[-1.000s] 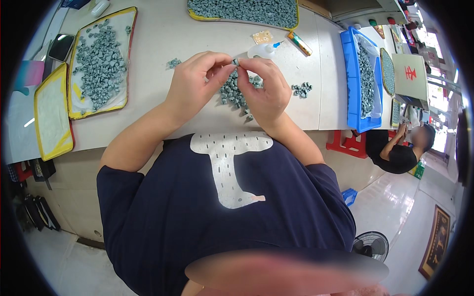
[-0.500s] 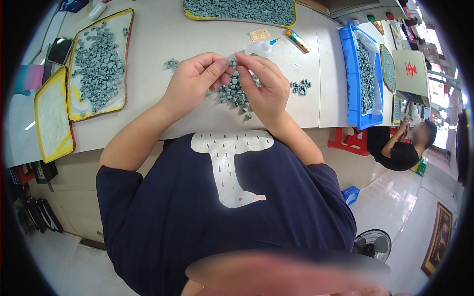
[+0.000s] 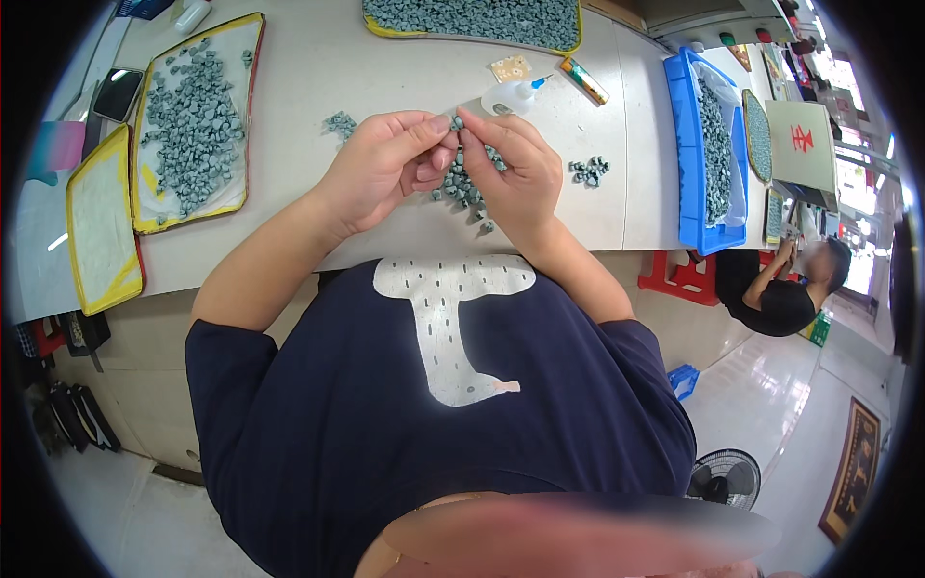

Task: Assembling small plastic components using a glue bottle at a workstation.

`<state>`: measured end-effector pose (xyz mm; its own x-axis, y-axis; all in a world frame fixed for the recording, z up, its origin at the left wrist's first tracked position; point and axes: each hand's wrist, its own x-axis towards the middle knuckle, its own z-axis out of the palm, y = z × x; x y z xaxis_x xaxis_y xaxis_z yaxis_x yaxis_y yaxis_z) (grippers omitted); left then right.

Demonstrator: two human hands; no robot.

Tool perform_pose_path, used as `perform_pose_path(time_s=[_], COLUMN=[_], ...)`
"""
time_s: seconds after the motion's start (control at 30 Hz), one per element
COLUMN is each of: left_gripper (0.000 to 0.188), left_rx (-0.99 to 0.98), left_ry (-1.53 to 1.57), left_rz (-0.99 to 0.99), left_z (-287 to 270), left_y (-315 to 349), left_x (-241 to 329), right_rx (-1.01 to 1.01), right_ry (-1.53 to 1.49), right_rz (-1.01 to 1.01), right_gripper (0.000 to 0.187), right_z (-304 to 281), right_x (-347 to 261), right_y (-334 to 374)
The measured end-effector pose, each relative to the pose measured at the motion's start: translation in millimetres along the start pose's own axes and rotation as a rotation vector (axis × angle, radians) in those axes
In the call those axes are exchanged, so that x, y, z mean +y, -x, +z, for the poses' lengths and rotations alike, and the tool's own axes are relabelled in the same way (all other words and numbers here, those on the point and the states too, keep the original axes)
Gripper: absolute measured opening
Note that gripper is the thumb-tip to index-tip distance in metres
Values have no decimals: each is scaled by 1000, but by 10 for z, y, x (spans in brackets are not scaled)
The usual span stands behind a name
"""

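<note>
My left hand [image 3: 390,164] and my right hand [image 3: 520,173] meet above the table, thumb and fingertips pinched together. A small grey-green piece [image 3: 457,123] is held between them. Its details are too small to make out. Below my hands lies a loose pile of similar grey-green pieces [image 3: 464,193], partly hidden by my fingers. A few more pieces [image 3: 339,124] lie beyond my left hand, and a small cluster [image 3: 589,171] sits right of my right hand. Just past my fingers, a white squeeze bottle [image 3: 509,97] with a blue tip lies on its side.
A yellow-edged tray [image 3: 252,96] of pieces stands left, beside another yellow-edged tray [image 3: 101,226] and a phone [image 3: 118,94]. At the far edge is a filled tray [image 3: 580,29]. A green-and-orange tube [image 3: 584,81] and blue bin [image 3: 689,154] are right. Another person [image 3: 780,294] sits far right.
The piece stays between my fingertips. My left hand has turned slightly, so more of its lower fingers show, and it covers more of the pile. My right hand has barely shifted.
</note>
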<state>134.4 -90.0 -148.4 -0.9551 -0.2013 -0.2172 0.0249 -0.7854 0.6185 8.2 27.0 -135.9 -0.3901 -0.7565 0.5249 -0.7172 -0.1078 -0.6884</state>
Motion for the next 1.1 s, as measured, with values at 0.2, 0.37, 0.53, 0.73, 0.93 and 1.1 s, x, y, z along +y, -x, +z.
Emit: perform_pose_path(time_s=[0.2, 0.37, 0.53, 0.73, 0.93, 1.1], left_gripper=[24, 19, 17, 17, 15, 10], left_rx=[59, 167, 253, 502, 413, 425], left_ry=[-162, -886, -1417, -1864, -1937, -1895], left_rz=[6, 69, 463, 328, 129, 176], left_z=[-13, 62, -39, -184, -188, -187], left_y=[2, 41, 60, 141, 105, 62], left_x=[10, 35, 64, 292, 306, 216], right_rx=[-30, 51, 230, 59, -261, -221], right_ry=[-12, -87, -36, 126, 93, 117], right_rz=[22, 170, 255, 302, 623, 593], right_gripper=[20, 25, 37, 35, 37, 35], right_z=[-20, -154, -316, -365, -356, -352], right_x=[-38, 99, 322, 534, 468, 443], right_y=[-47, 43, 33, -29, -136, -105])
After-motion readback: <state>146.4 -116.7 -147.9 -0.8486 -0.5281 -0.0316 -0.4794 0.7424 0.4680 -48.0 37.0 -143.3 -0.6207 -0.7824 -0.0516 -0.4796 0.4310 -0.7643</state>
